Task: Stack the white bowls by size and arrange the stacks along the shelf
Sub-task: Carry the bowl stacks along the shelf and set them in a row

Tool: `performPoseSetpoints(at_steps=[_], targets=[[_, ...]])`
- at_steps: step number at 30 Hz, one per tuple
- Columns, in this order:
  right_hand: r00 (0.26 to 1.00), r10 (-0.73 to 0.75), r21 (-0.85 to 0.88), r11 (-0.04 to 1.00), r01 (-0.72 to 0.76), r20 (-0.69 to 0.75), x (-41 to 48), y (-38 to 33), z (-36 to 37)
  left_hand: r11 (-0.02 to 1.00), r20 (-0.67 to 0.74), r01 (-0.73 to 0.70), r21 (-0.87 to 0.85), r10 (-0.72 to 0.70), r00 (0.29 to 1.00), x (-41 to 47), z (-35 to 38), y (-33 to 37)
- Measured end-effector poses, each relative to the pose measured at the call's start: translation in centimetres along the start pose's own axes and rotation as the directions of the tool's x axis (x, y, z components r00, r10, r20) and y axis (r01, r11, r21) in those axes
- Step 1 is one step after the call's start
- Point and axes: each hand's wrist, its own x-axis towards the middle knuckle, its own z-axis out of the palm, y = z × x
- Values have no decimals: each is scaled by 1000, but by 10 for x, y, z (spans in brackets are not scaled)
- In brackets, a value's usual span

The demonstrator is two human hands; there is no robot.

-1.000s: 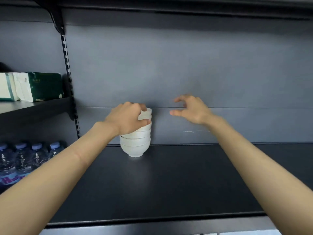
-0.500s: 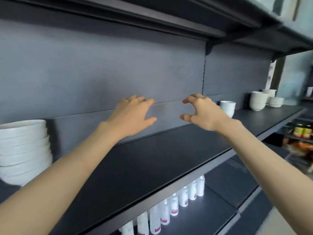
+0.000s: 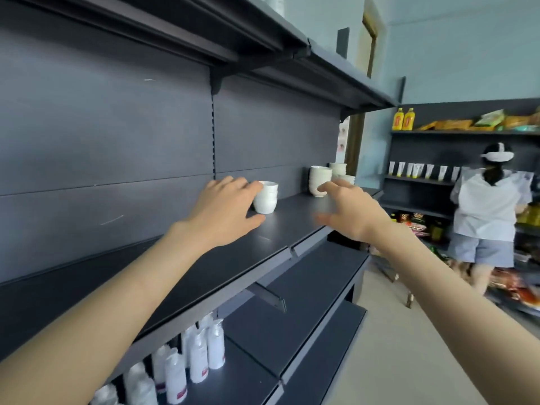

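Reaching along the shelf point(image 3: 210, 267)

Both bare arms stretch out over the dark shelf, which runs away to the right. The left hand point(image 3: 225, 211) hovers low over the board with its fingers point(image 3: 251, 187) straight and slightly apart and the thumb pointing right. The fingertips overlap the left edge of the small stack point(image 3: 267, 198) of white bowls. Whether they touch it cannot be told. That stack stands upright near the back panel, just beside the hand.

The right hand point(image 3: 347, 211) is blurred. Its fingers are spread and loosely bent, holding nothing, out over the shelf's front edge. Beyond it, further right on the same shelf, stands a taller stack point(image 3: 320, 181) of white bowls, well apart from the small one. More bowls point(image 3: 339, 169) sit behind it at the far end, too small to count.

White bottles point(image 3: 200, 356) with red labels line the lower shelf on the left. At the right, a person point(image 3: 491, 211) in a white headset faces another rack. Two yellow bottles point(image 3: 404, 119) stand on its top board.
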Motion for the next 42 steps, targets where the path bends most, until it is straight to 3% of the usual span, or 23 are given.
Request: performPoseSetpoints(at_steps=[10, 29, 38, 42], targets=[[996, 70, -27, 997, -71, -51, 82, 167, 14, 998, -58, -66, -19, 65, 996, 151, 92, 77], [998, 49, -17, 999, -50, -46, 355, 454, 112, 991, -91, -126, 40, 129, 987, 492, 314, 157], [982, -176, 32, 984, 174, 69, 508, 569, 180, 990, 8, 107, 86, -108, 994, 607, 417, 174], [962, -263, 170, 954, 248, 78, 569, 589, 214, 965, 32, 243, 96, -247, 968, 635, 442, 159]])
